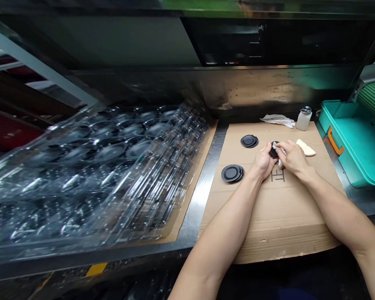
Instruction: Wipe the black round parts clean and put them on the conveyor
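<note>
My left hand [263,160] grips a black round plastic part [273,150] by its side, above a cardboard sheet [256,212]. Pinched in my right hand [293,157] is a crumpled white wipe [280,155], pressed against that part's face. My fingers hide much of the part. To the left of my hands lie similar black discs with small tabs: one small group [249,141] farther back, and a stacked group [232,173] nearer. A cream-coloured pad [306,148] rests just right of my right hand.
Stacked clear plastic trays [137,183] holding black parts fill the left side. A pump bottle [304,118] and white glove [278,120] sit at the back of the cardboard. At right stands a teal bin [359,154] with an orange handle. A metal ledge [262,89] runs behind.
</note>
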`<state>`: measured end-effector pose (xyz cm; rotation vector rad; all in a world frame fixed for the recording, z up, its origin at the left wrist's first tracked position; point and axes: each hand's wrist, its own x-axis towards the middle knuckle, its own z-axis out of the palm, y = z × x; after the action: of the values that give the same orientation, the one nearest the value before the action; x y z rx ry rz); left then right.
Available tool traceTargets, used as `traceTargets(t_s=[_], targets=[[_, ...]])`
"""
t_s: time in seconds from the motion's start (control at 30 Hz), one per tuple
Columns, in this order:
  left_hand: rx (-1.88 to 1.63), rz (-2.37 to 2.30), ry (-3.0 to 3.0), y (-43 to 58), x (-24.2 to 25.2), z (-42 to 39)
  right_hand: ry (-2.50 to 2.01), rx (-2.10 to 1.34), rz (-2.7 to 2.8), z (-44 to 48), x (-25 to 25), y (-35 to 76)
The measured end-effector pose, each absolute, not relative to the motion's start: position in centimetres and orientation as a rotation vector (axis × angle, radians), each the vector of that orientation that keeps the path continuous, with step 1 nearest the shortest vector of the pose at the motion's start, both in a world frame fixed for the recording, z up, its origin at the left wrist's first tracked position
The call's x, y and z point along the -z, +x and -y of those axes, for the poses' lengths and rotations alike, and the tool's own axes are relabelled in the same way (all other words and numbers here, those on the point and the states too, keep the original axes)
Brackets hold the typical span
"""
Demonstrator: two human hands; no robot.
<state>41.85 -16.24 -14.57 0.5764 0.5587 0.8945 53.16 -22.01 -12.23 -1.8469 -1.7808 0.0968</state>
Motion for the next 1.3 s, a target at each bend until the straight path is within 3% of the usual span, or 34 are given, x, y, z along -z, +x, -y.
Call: traceTargets(t_s=[0.17,0.33,0.5,0.67,0.83,1.0,1.3], targets=[[-0.902,-0.530,0.535,41.6,14.4,16.0,-1.782,-0.225,1.990,22.2,12.1,53.2],[-0.882,-0.571,0.549,41.7,14.3,16.1,-2.032,-0.037,1.834,22.7,11.5,53.4],[-0.867,-0.579,0.506,41.8,14.2,15.9,-1.814,-0.219,1.993,22.5,12.0,53.2],[-0.869,-0.598,0.593,41.8,14.3,16.3,-1.901,-0.009,1.732,22.0,11.9,55.0],[-0.821,-0.520,0.739,41.9,14.5,17.0,-1.688,-0.074,1.836,21.9,11.5,55.4],[-0.819,-0.515,0.812,41.9,14.9,16.9,-1.934,0.059,1.700,22.0,11.7,55.1],[-0.870,-0.523,0.709,41.8,15.0,16.3,-1.979,0.038,1.737,21.9,12.1,54.2]])
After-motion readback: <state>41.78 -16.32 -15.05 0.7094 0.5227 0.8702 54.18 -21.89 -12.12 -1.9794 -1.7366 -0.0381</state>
